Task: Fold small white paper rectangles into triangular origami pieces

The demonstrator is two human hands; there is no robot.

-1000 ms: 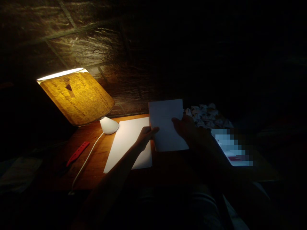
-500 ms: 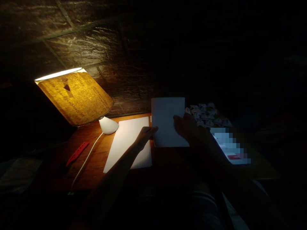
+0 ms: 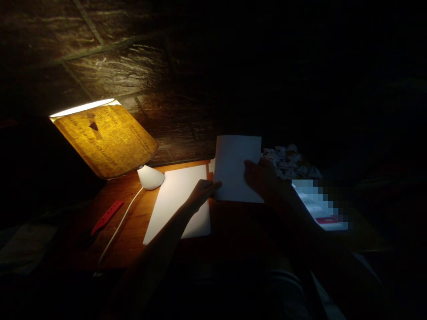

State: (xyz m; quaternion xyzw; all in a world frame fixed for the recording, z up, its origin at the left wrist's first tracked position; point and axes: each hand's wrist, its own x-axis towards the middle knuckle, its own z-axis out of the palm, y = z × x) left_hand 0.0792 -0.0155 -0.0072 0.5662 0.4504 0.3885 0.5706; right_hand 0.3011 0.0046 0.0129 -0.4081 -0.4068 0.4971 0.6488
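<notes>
A white paper sheet (image 3: 233, 169) is raised above the wooden table, between my two hands. My left hand (image 3: 202, 192) pinches its lower left edge, with the thumb across the front. On the right side, my right hand (image 3: 260, 174) grips the same sheet, its thumb lying on the front and the other fingers hidden behind. Beneath my left hand and forearm, more white paper (image 3: 176, 195) lies flat on the table in the lamplight.
A lit lamp (image 3: 110, 140) stands at the left, its cable running forward. Near it lies a red-handled tool (image 3: 107, 217). Several small folded paper pieces (image 3: 290, 162) are at the back right, behind a glowing screen (image 3: 320, 209). A stone wall (image 3: 133, 71) rises behind.
The held sheet has shifted slightly right, and its left side now looks more curved. Both hands keep their hold and have moved slightly with it.
</notes>
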